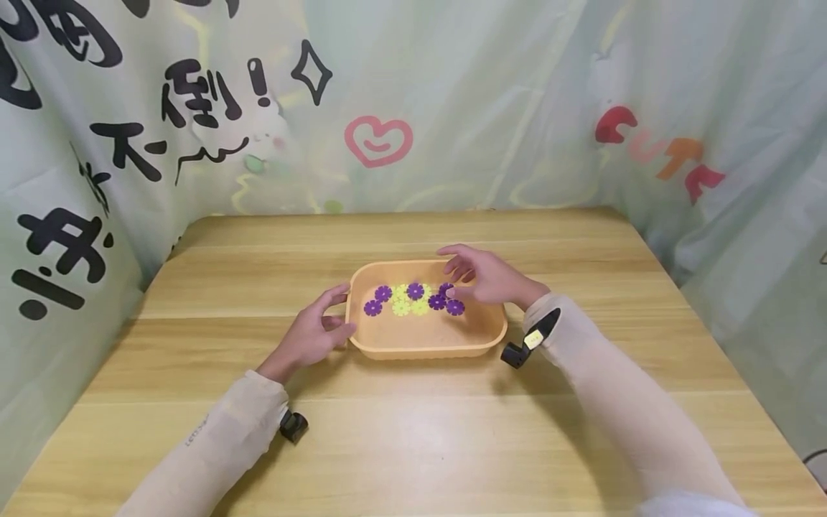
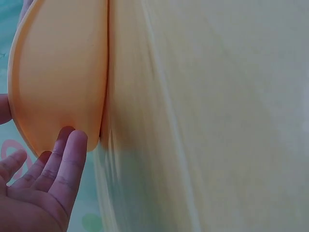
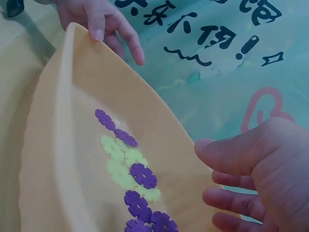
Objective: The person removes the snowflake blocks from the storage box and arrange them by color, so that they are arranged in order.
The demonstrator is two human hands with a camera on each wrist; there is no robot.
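A shallow orange plastic tray [image 1: 429,352] sits on the table. Flat flower-shaped discs lie in a band across its floor: yellow discs [image 1: 401,307] in the middle, purple discs [image 1: 372,307] at the left and more purple at the right, one of them on top of the yellow. At the tray's left end, my left hand [image 1: 313,334] touches the outer wall with extended fingers, its thumb by the rim. My right hand [image 1: 487,276] hovers over the tray's right side, thumb and fingers apart. Nothing shows between them in the right wrist view.
The wooden table [image 1: 413,438] stretches around the tray on every side. Behind and beside it hangs a pale green curtain [image 1: 465,93] with printed black lettering and a pink heart.
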